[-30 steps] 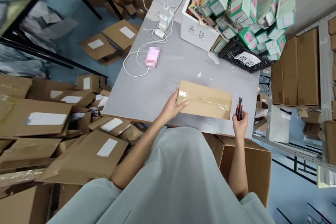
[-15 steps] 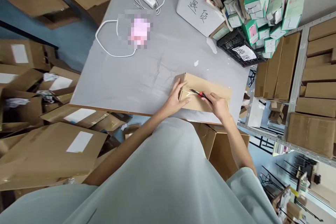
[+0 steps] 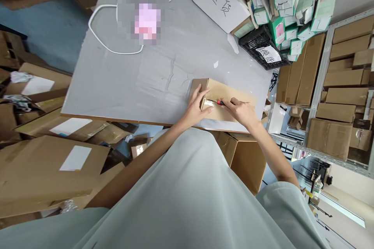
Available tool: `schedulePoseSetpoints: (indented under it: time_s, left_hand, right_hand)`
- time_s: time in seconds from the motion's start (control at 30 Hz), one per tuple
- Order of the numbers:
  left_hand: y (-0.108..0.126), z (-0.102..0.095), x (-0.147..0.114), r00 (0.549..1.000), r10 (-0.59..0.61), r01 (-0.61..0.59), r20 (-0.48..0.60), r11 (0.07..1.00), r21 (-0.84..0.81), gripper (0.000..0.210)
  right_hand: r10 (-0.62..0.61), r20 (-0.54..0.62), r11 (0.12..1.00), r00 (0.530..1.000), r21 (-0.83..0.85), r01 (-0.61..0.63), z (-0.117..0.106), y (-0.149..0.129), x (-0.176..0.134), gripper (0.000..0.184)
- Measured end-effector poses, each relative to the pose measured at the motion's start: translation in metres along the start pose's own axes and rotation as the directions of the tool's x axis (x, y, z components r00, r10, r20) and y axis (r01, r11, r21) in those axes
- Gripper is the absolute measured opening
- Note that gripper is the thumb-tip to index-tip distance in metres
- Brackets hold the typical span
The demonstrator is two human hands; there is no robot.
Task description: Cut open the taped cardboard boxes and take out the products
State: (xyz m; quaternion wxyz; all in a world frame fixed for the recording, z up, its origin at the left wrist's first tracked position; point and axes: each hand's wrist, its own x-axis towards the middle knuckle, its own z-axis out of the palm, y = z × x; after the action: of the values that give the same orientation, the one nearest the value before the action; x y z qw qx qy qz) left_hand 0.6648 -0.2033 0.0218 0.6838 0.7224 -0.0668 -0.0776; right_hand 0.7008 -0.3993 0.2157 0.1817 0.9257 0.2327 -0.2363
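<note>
A long brown cardboard box lies near the front edge of the grey table. My left hand holds its left end, fingers spread over the corner and thumb on the upper face. My right hand is closed around a red and black utility knife. The knife's blade points left, at the shiny clear tape near that end of the box. Most of the knife's handle is hidden in my fingers.
A white bin and a black crate with green-and-white boxes stand at the back right. A white cable curves at the left. Below the table is an open carton; more cartons crowd the left.
The knife has moved left along the box, its blade now at the tape near the left end. My left hand keeps its place on the box. The view has shifted slightly.
</note>
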Motion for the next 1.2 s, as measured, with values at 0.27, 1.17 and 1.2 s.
schedulePoseSetpoints:
  time_s: [0.27,1.17,1.2]
  left_hand:
    - [-0.003,0.002,0.000,1.000,0.018,-0.018,-0.018,1.000,0.009,0.083]
    - [-0.014,-0.002,0.020,0.998,0.009,-0.006,-0.055,0.998,0.068,0.093]
    - [-0.014,-0.002,0.019,0.999,0.011,-0.007,-0.052,0.997,0.071,0.093]
  right_hand:
    - [0.001,0.026,0.999,1.000,-0.045,0.000,-0.008,-0.005,0.000,0.055]
    - [-0.279,0.186,0.938,0.942,-0.158,0.309,-0.082,0.005,0.029,0.047]
    - [-0.283,0.181,0.937,0.942,-0.158,0.312,-0.081,0.008,0.029,0.047]
